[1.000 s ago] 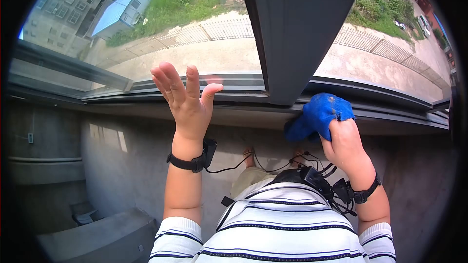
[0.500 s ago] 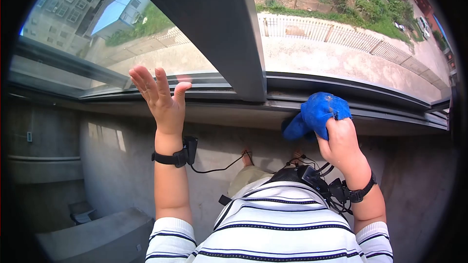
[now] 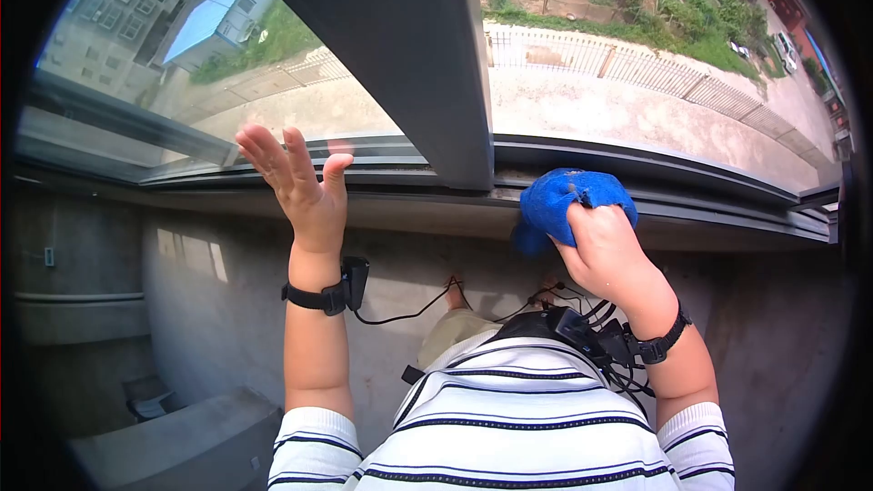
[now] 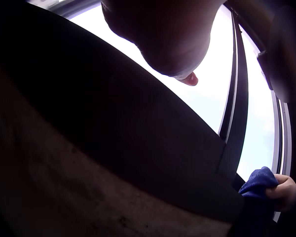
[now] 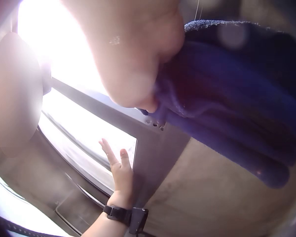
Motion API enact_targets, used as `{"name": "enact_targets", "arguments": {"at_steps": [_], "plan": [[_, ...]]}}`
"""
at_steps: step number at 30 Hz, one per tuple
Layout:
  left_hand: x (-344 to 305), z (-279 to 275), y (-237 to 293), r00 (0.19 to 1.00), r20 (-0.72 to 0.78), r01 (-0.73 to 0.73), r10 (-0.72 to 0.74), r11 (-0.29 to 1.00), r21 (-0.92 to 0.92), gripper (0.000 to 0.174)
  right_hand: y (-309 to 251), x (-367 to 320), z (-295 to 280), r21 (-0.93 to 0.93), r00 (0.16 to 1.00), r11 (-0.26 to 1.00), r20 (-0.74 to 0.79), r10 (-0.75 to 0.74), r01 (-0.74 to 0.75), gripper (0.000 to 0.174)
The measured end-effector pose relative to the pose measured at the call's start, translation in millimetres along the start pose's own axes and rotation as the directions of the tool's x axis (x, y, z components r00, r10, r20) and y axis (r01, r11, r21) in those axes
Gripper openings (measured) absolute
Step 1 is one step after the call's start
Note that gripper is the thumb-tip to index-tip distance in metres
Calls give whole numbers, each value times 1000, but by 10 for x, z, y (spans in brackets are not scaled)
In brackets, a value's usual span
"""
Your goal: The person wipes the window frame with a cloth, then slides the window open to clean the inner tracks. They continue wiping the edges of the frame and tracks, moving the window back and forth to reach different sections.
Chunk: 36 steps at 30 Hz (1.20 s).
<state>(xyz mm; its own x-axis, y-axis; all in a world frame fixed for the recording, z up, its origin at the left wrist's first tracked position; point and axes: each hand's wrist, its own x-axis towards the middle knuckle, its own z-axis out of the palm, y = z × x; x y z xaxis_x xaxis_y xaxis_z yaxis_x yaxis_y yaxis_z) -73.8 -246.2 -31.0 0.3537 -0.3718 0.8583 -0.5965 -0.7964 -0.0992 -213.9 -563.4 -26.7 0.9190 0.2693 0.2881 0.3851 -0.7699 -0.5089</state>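
In the head view a blue cloth (image 3: 582, 195) with dark dirt marks is bunched in my right hand (image 3: 605, 250), close over the dark window track (image 3: 682, 195). Part of the cloth hangs down below the sill edge. The right wrist view shows its long blue folds (image 5: 227, 108) trailing from the fingers. My left hand (image 3: 305, 186) is raised with fingers spread and straight, palm against the glass of the left window pane (image 3: 373, 109), where a faint reflection of it shows. Just right of it stands the sash's wide dark upright frame (image 3: 400, 55).
A pale wall lies under the sill, with a grey floor (image 3: 236, 309) below. Black cables (image 3: 409, 314) run from the wrist cameras to a pouch at the waist. At lower left is a concrete ledge (image 3: 191, 441). Outside are a fence (image 3: 600, 59) and plants.
The left hand and the sash's dark upright have shifted left, widening the opening at the right. Since half a second ago, the right hand and cloth have moved slightly left along the track.
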Motion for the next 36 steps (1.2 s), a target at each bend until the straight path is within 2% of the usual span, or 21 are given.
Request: {"name": "enact_targets", "arguments": {"at_steps": [1, 3, 5, 7, 9, 11, 12, 13, 15, 16, 19, 20, 21, 23, 26, 27, 28, 31, 32, 34, 36], "plan": [[15, -1, 4, 1000, 1, 2, -2, 1000, -7, 80, -29, 48, 11, -2, 1000, 1000, 1, -2, 2, 10], [1, 6, 5, 1000, 0, 5, -5, 1000, -13, 79, -101, 140, 80, 50, 995, 999, 100, 1, -6, 12], [-8, 6, 14, 1000, 7, 1, -1, 1000, -8, 77, -172, 250, 134, 58, 995, 998, 94, -18, 12, 14], [-13, 11, 6, 1000, 2, 6, -6, 1000, -5, 76, -182, 318, 174, 81, 996, 994, -67, -63, 68, 14], [-11, 17, 6, 1000, 0, 5, -5, 1000, -14, 76, -211, 261, 170, 70, 1000, 997, -17, -22, 23, 14], [-12, -14, 11, 1000, 16, 17, -17, 1000, -6, 75, -254, 201, 126, -53, 998, 998, 58, 29, -26, 12], [8, -43, 20, 999, 45, 4, -4, 1000, 19, 76, -263, 164, 40, -54, 990, 996, 115, 83, -78, 13], [12, -43, 19, 999, 42, 0, 0, 1000, 9, 76, -239, 104, -25, -59, 990, 995, 110, 92, -86, 13], [4, -43, 20, 999, 36, 5, -6, 1000, 26, 75, -137, -52, -151, -128, 993, 987, 41, 108, -102, 16], [3, -47, 21, 999, 39, 9, -10, 1000, 22, 74, -75, -127, -208, -183, 998, 982, -42, 44, -51, 19], [-2, -36, 19, 999, 38, 9, -9, 1000, 9, 73, 43, -322, -409, -237, 983, 954, -57, 174, -182, 22], [-6, -36, 31, 999, 33, 11, -11, 1000, 10, 73, 195, -444, -388, -167, 957, 943, -20, 288, -287, 30], [-9, -34, 48, 999, 35, 17, -17, 1000, 2, 73, 223, -450, -422, -95, 958, 956, -97, 269, -278, 30], [7, -15, 66, 999, 30, 24, -23, 1000, -5, 72, 189, -349, -466, -57, 937, 996, -347, 44, -68, 30], [9, -23, 75, 999, 30, 18, -17, 1000, -11, 72, 21, -102, -240, -4, 989, 997, -134, 70, -71, 25], [-2, -24, 67, 999, 35, 20, -19, 1000, -10, 72, 31, -14, -85, -11, 982, 984, 70, 178, -177, 23], [-2, -19, 62, 999, 40, 21, -20, 1000, -12, 71, -10, 87, 21, -18, 997, 997, 27, 75, -74, 17], [-9, -14, 68, 999, 41, 35, -34, 999, -8, 71, -186, 315, 227, 24, 998, 999, -51, 31, -29, 14], [-14, -16, 71, 998, 47, 37, -36, 999, -18, 71, -241, 346, 242, 23, 998, 999, -52, 35, -34, 14], [-9, -14, 62, 998, 45, 33, -32, 999, -18, 71, -360, 373, 230, -97, 975, 974, 71, 212, -205, 14], [-11, -35, 66, 999, 42, 29, -28, 999, -16, 71, -415, 429, 175, -115, 976, 973, 63, 210, -202, 13]]}}
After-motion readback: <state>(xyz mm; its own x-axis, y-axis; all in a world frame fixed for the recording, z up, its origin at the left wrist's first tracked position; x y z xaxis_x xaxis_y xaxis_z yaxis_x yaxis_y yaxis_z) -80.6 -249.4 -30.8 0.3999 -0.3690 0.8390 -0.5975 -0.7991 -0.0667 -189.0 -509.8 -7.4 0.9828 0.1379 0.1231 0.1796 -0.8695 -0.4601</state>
